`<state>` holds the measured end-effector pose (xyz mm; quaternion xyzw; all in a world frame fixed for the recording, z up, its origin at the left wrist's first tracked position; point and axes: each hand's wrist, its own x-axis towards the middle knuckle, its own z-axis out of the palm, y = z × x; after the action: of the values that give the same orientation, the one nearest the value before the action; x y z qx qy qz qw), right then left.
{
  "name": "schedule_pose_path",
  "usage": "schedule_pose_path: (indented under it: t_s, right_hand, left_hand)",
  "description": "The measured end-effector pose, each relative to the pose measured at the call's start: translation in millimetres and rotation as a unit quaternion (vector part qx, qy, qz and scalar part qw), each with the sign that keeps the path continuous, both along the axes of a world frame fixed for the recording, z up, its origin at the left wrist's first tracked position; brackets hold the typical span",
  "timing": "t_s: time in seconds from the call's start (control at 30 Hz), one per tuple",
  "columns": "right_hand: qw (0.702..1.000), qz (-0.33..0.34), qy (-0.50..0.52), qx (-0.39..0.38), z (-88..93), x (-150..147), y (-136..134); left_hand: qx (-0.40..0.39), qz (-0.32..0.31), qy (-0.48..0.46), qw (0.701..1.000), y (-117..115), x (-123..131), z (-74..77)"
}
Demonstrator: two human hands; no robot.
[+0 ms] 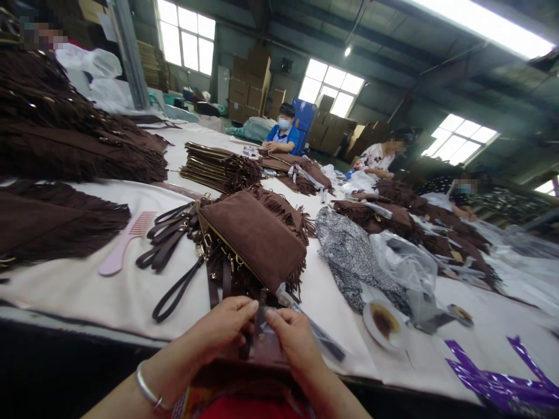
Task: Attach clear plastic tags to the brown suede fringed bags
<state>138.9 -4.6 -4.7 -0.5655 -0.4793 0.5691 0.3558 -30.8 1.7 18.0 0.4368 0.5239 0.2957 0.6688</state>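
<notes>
A: So where's the strap, and what's got hold of it?

B: The dark strap (261,326) is right between the two hands, by the near edge of the tabletop (126,308). Left grip (229,326) has it pinched, and the right grip (299,337) looks closed on it from the other side. Fingers are mostly hidden underneath, so can't swear to the exact hold.

A: Why two-handed?

B: My guess, it's narrow and floppy, so a pinch from each side keeps it steady.

A: What's around?

B: Just beyond the grip there's a brown bag (257,233) tilted on a fringed heap, probably piled close so it's in easy reach. It kinda crowds the far side though. A plastic-wrapped strip (325,334) pokes out right beside the right grip, so that could snag. Wrist loops (168,233) fan out beyond and left of the grip, pink comb (124,244) further left.

A: And right?

B: Grey speckled cloth (353,256) and a tape roll (384,326), both well apart from the grip, then purple plastic (502,378) furthest out. Co-worker in blue (283,137) way across.
</notes>
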Motion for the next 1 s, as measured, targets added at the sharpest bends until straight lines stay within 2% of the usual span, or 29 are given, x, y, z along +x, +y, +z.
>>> schedule_pose_path:
  t_s: [0.07,0.13,0.23,0.4,0.5,0.77,0.9,1.0]
  right_hand:
    - [1.000,-0.007,0.016,-0.011,-3.4,-1.6,0.4]
    - [1.000,-0.006,0.025,-0.013,-3.7,-3.6,0.7]
    - [0.999,0.000,0.034,-0.012,-3.7,-5.1,1.1]
    - [1.000,-0.002,0.011,-0.008,-6.5,-4.9,2.5]
    - [0.999,-0.009,0.024,-0.022,-4.3,-7.8,4.7]
    - [0.988,-0.031,0.123,-0.092,3.1,-19.2,9.1]
    - [0.985,-0.026,0.131,-0.106,-0.5,-21.6,8.3]
    - [0.992,-0.021,0.101,-0.073,-1.5,-23.1,8.2]
  left_hand:
    - [-0.028,0.001,0.000,1.000,-3.9,-2.3,-5.1]
    - [-0.016,0.008,0.017,1.000,-5.8,-3.3,-10.6]
    - [0.043,0.030,0.063,0.997,-3.0,-3.4,-15.2]
    - [0.166,0.073,0.137,0.974,11.0,-2.9,-13.4]
    - [0.192,0.090,0.150,0.966,17.8,-1.0,-11.2]
    - [0.176,0.141,0.148,0.963,13.4,6.4,-15.2]
    - [0.093,0.110,0.062,0.988,6.3,8.8,-17.4]
    - [0.081,0.098,0.036,0.991,7.0,12.1,-14.4]
